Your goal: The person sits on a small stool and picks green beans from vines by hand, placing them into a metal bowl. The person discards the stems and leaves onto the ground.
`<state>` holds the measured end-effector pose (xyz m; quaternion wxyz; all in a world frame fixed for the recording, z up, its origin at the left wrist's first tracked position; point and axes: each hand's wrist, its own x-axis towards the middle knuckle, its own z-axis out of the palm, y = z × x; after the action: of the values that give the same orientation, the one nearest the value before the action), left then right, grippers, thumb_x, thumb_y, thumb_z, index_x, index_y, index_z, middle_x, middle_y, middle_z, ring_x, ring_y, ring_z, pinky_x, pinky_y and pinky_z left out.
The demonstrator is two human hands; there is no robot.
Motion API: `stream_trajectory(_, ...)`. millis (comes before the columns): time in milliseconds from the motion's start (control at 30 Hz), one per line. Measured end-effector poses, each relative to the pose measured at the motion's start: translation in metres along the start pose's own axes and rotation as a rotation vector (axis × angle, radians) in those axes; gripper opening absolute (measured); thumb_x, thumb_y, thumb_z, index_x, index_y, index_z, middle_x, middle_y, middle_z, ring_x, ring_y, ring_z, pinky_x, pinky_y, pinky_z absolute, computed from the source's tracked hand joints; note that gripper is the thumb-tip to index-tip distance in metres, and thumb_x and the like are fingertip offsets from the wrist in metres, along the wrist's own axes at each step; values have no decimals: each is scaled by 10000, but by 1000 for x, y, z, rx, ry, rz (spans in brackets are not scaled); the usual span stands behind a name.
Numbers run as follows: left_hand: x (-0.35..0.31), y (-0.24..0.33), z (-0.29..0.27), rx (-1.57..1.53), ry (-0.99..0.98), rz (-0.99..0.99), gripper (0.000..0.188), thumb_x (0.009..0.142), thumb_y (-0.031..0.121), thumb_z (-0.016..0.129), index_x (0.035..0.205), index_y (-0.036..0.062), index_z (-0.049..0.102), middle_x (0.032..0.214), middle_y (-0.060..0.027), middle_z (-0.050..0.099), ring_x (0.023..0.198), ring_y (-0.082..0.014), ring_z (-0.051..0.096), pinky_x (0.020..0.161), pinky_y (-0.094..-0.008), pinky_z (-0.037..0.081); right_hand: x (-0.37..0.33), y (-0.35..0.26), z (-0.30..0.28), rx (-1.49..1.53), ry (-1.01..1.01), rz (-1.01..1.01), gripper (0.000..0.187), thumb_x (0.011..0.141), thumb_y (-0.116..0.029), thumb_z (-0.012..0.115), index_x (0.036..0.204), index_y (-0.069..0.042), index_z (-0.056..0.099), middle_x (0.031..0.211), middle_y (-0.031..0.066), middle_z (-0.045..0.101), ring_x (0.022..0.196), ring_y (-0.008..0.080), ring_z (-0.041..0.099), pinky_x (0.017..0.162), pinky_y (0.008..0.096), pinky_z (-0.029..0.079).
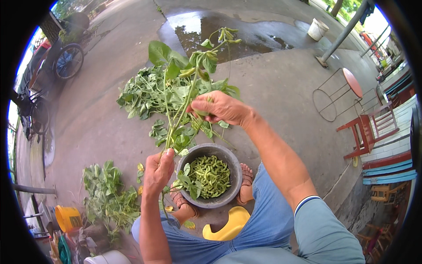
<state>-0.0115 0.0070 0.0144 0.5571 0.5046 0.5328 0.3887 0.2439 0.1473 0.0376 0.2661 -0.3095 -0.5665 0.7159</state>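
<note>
My left hand point(157, 172) is closed round the lower stems of a leafy soybean plant point(191, 90), which leans up and away from me. Green pods point(228, 35) hang at its top and along the stem. Closed beside the upper stem, my right hand point(223, 108) grips a few green soybean pods point(203, 112). Between my feet stands a grey round tub point(239, 176) holding a heap of picked pods point(210, 176). Some leaves of the plant overlap the tub's left side.
Leafy stalks point(140, 90) lie piled on the concrete ahead, with another heap point(107, 193) to my left. A yellow plastic piece point(228, 224) sits between my legs. Farther off are a puddle point(220, 44), a white bucket point(317, 29), a round stool point(351, 82) and a red chair point(362, 132).
</note>
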Motion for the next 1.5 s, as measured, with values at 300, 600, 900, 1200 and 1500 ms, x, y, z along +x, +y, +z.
stream_trajectory(300, -1, -12, 11, 427, 97, 147, 517, 1010, 350, 625, 684, -37, 518, 546, -81, 401, 547, -158, 330, 502, -364, 330, 18, 58, 20, -1180, 337, -71, 291, 912, -275, 570, 866, -5, 669, 802, 214, 704, 727, 352, 692, 722, 448, 555)
stream_trajectory(600, -10, -12, -3, 538, 265, 96, 620, 1024, 455, 566, 687, -65, 532, 531, -178, 367, 492, -226, 324, 494, -423, 337, -12, 130, -98, -1407, 727, 600, 255, 887, -157, 565, 1015, -28, 743, 993, 230, 735, 937, 333, 739, 790, 457, 579)
stream_trajectory(900, 6, -9, -14, 361, 320, 221, 582, 1033, 386, 579, 614, 25, 398, 567, 32, 305, 567, -68, 275, 476, -332, 209, -5, 159, 15, -845, -152, 610, 516, 873, -433, 686, 940, 79, 696, 858, 188, 720, 624, 273, 711, 572, 397, 579)
stream_trajectory(1200, 0, 0, -29, 329, 270, 325, 411, 925, 170, 637, 607, 19, 424, 558, 65, 345, 546, -40, 301, 461, -307, 219, -18, -10, 56, -135, -28, 21, 377, 1001, -345, 608, 964, 19, 699, 888, 107, 728, 627, 135, 677, 544, 261, 554)
stream_trajectory(1500, 19, -11, -10, 555, 227, 579, 259, 857, 123, 609, 660, -12, 508, 507, -144, 434, 434, -267, 458, 477, -383, 363, 4, 4, 22, 522, 160, -50, 276, 987, -336, 655, 995, -60, 638, 833, 36, 668, 579, 82, 628, 486, 195, 511)
